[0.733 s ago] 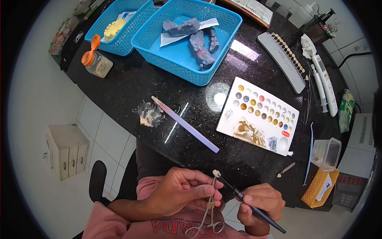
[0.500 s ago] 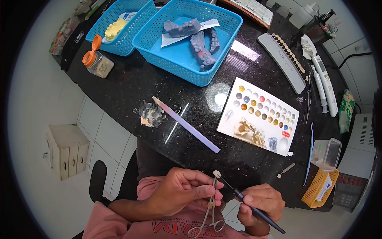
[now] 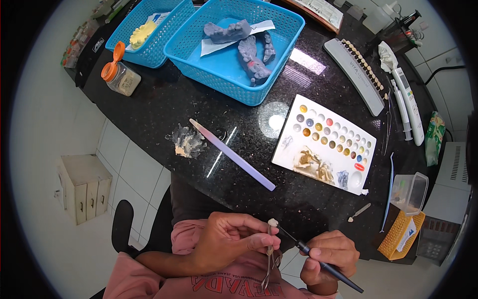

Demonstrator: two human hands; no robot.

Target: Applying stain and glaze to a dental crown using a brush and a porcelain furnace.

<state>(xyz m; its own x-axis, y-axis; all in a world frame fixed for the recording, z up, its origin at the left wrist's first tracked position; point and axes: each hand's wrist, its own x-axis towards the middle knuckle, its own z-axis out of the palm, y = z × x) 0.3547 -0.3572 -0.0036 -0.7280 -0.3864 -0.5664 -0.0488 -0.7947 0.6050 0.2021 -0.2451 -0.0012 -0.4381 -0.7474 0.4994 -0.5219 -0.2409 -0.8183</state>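
Note:
Between the fingers and thumb of my left hand (image 3: 233, 238) is a metal locking forceps (image 3: 269, 259), its ring handles hanging down toward my shirt. A small whitish dental crown (image 3: 273, 223) sits at the forceps' upper end. My right hand (image 3: 331, 255) grips a slim black-handled brush (image 3: 318, 261) like a pen. The brush's thin tip points up and left, at or very near the crown; whether it touches I cannot tell. Beyond my hands lies a white paint palette (image 3: 286, 144) with rows of coloured wells and brown smears.
A lilac nail file (image 3: 234, 155) lies beside a smear of pale paste (image 3: 188, 143). Blue baskets (image 3: 226, 82) hold grey dental models (image 3: 254, 60) and a yellow one. An orange-capped jar (image 3: 122, 79), shade guide (image 3: 356, 79), syringe (image 3: 401, 109) and yellow basket (image 3: 398, 239) stand around the black counter.
The forceps has turned in my left hand, so its ring handles now show nearly edge-on. The crown and my right hand with the brush have shifted slightly right and down.

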